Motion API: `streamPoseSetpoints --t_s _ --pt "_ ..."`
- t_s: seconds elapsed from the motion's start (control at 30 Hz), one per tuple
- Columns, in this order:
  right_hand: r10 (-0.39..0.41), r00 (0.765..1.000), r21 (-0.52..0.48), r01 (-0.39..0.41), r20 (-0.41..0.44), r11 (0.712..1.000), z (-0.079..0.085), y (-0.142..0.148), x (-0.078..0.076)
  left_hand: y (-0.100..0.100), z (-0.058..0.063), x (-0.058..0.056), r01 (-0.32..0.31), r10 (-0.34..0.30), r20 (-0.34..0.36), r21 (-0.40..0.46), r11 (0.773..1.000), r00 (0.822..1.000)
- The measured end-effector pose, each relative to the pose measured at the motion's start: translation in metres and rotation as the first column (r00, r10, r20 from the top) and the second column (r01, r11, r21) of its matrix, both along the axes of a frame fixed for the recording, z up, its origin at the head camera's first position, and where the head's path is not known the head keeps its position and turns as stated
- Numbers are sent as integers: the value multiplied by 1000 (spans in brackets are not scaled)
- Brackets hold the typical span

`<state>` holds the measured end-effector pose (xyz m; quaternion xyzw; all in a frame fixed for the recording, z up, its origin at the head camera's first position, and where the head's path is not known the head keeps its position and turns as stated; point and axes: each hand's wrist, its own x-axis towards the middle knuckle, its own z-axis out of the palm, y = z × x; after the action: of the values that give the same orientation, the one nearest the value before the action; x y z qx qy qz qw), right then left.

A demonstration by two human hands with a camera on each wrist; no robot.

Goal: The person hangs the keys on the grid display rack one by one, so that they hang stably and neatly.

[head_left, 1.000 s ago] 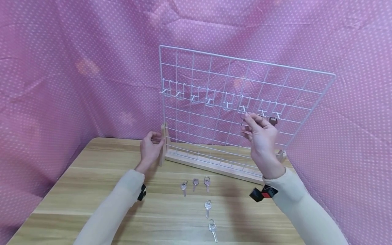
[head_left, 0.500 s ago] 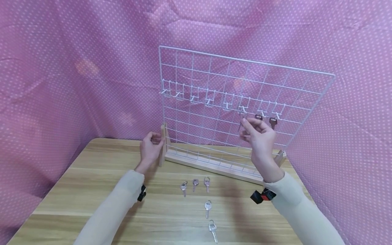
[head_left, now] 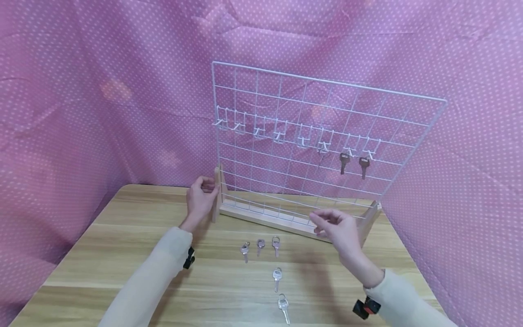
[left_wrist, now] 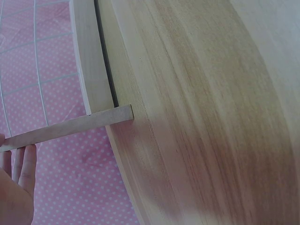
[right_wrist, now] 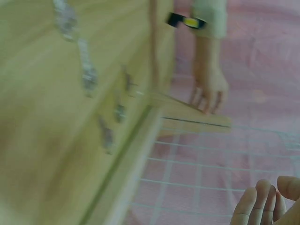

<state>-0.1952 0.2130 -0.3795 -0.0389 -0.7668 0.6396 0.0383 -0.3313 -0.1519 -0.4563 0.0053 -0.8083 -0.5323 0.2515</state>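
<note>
Head view: "Where are the keys?" asks the first speaker.

"Five lie loose at six o'clock; three hang at three o'clock from white hooks, the leftmost seen nearly edge-on," says the second.

"How would one handle?"

"Light and stiff, presumably, and hardly fragile, though smooth metal may slip between fingertips. The flat head looks the best place to pinch, leaving the ring free to swing."

"And the hands?"

"The right hand, at four o'clock, holds nothing visible, its thumb close to loosely bent fingers. The left hand, at eight o'clock, grips the wooden post of the stand, apart from the other hand."

"What bears the hooks?"

"A white wire rack, probably springy, rising from that stand."

"The surface and room?"

"A pale wooden table, seemingly hard, so a thin key may be awkward to lift. Pink dotted cloth drapes from nine o'clock through twelve to three."
</note>
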Motion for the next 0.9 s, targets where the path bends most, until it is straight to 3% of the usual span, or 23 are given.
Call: streamPoseSetpoints --t_s 0.1,0.23,0.4,0.57,0.8,0.9 --pt "28 999 18 -28 34 999 -18 0 7 -1 0 0 3 -3 8 2 1000 1000" --pt "145 988 90 -149 51 985 -40 -1 13 -2 0 0 -5 5 19 6 1000 1000" --pt "319 945 214 -328 74 920 -67 -3 24 -2 -1 0 9 -9 14 -18 1000 1000" --pt "400 911 304 -412 104 859 -88 -5 36 -2 -1 0 15 -15 20 -14 1000 1000" --pt "480 856 221 -515 194 829 -110 -9 48 -2 0 0 19 -19 6 -3 1000 1000" --pt "482 851 244 -523 211 817 -116 -12 51 -2 -1 -1 18 -18 3 -6 1000 1000"
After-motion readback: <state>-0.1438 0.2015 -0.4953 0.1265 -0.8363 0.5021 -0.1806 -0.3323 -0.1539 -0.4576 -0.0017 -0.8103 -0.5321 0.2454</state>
